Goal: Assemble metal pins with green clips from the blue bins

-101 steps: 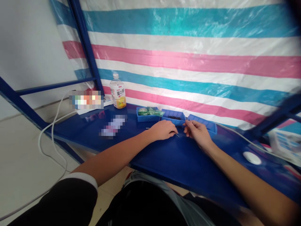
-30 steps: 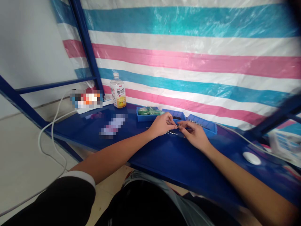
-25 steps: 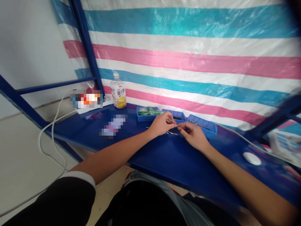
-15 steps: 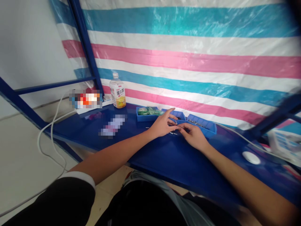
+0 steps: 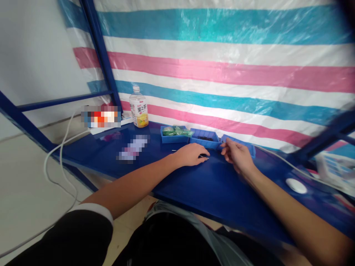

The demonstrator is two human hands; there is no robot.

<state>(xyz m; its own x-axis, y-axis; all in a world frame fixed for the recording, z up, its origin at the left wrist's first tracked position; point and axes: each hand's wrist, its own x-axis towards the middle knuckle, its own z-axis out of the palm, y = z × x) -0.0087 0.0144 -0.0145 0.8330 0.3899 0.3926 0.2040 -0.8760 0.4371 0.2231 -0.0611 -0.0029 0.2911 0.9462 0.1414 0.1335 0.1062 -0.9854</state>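
Observation:
My left hand (image 5: 192,155) rests low on the blue table with its fingers curled down. A thin metal rod (image 5: 204,157) shows at its fingertips, and the fingers appear closed on it. Another thin rod end (image 5: 174,150) sticks out behind that hand. Over the near left corner of the right blue bin (image 5: 252,150) is my right hand (image 5: 238,155), fingers bent together in a pinch; what they hold, if anything, is too small to make out. Dark small parts (image 5: 206,139) fill the middle blue bin (image 5: 196,140). Green plastic packets (image 5: 177,130) lie in the left blue bin (image 5: 174,139).
A drink bottle (image 5: 139,109) stands at the back left, near a blurred-out box (image 5: 101,118). A flat blurred item (image 5: 133,148) lies in front of it. On the right are a round white object (image 5: 296,186) and a white cable (image 5: 280,159). Striped plastic sheeting (image 5: 222,74) hangs behind.
My hands were together in front of the middle bin and have parted. The left has come down onto the rods, its fingers curling; the right has moved right to the right bin.

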